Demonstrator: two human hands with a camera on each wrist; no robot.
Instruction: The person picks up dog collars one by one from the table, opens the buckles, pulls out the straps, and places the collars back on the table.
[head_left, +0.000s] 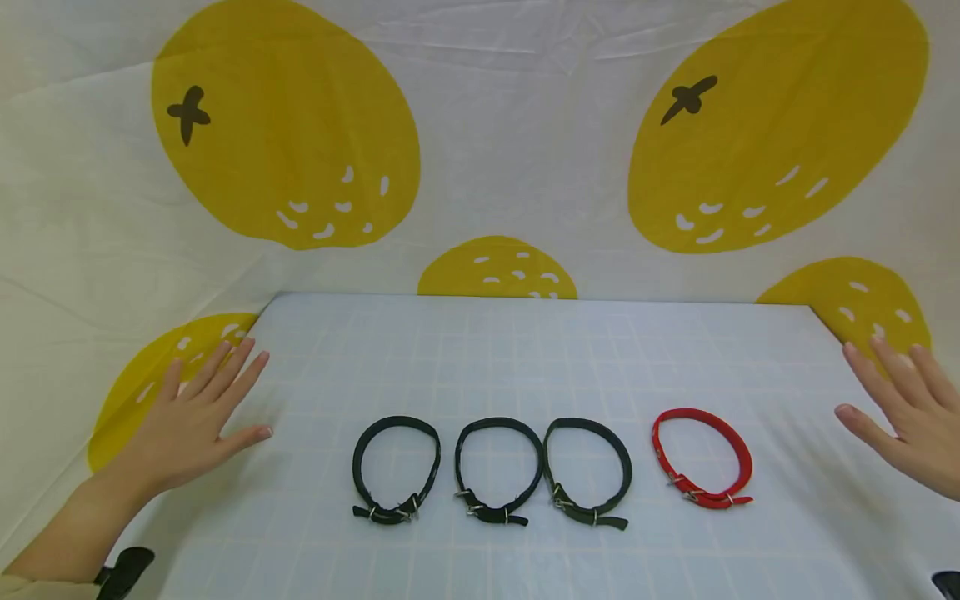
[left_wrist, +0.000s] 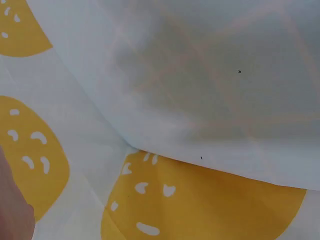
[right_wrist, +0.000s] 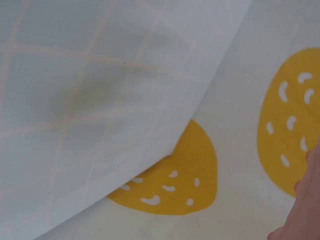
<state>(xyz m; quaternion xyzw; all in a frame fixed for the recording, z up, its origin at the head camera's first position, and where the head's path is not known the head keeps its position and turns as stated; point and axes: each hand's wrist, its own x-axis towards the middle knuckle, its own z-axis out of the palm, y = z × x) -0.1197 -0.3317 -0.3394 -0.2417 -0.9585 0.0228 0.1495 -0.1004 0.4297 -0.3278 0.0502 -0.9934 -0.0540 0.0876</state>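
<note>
Three dark collars with metal buckles lie in a row on the table: the left one point(head_left: 360, 467), the middle one point(head_left: 540, 458) and the right one point(head_left: 626, 471). The middle and right ones touch at their sides. Apart from them, further right, lies a red collar point(head_left: 742, 458), also buckled into a loop. My left hand point(head_left: 198, 417) is held over the table's left side, fingers spread and holding nothing. Over the right side my right hand point(head_left: 911, 417) is likewise spread, partly cut off by the frame edge. Only a sliver of each hand shows in its wrist view.
The table point(head_left: 480, 358) has a pale blue cover with a faint grid. Behind and beside it hangs a white cloth point(head_left: 525, 167) printed with large yellow fruit shapes. A black wrist strap point(head_left: 127, 571) is on the left forearm.
</note>
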